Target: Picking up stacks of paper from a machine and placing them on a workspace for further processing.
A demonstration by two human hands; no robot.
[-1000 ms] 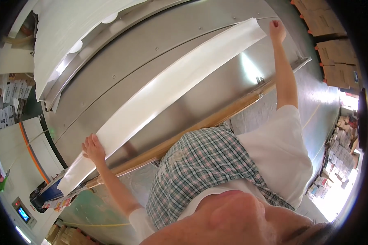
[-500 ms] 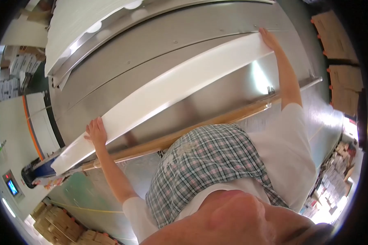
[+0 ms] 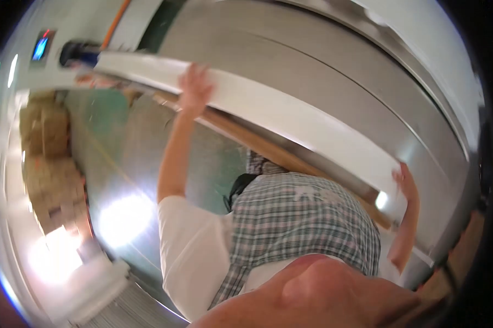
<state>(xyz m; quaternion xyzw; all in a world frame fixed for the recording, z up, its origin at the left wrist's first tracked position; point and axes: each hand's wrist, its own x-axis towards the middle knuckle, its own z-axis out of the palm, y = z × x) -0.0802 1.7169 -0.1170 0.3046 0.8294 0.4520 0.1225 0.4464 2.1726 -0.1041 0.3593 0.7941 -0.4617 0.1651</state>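
Note:
A long, flat white strip (image 3: 290, 115) runs slantwise along a grey metal table (image 3: 334, 76), near the table's front edge. My left hand (image 3: 196, 87) rests on the strip toward its left end, fingers spread and blurred by motion. At the right end, my right hand (image 3: 405, 180) has its fingers bent around the short edge of the strip. The strip's material cannot be told. A wooden rail (image 3: 290, 156) borders the table between the strip and my checked apron (image 3: 306, 218).
At the strip's far left end stands what looks like another person (image 3: 79, 53), dark and blue, partly hidden. Stacked brown cartons (image 3: 47, 131) line the left side of the green floor (image 3: 107, 109). A lit screen (image 3: 40, 48) hangs on the far-left wall.
The whole view has swung, so the table and strip now slope down to the right. My left hand lies farther along the strip from its left end; my right hand is still at the right end.

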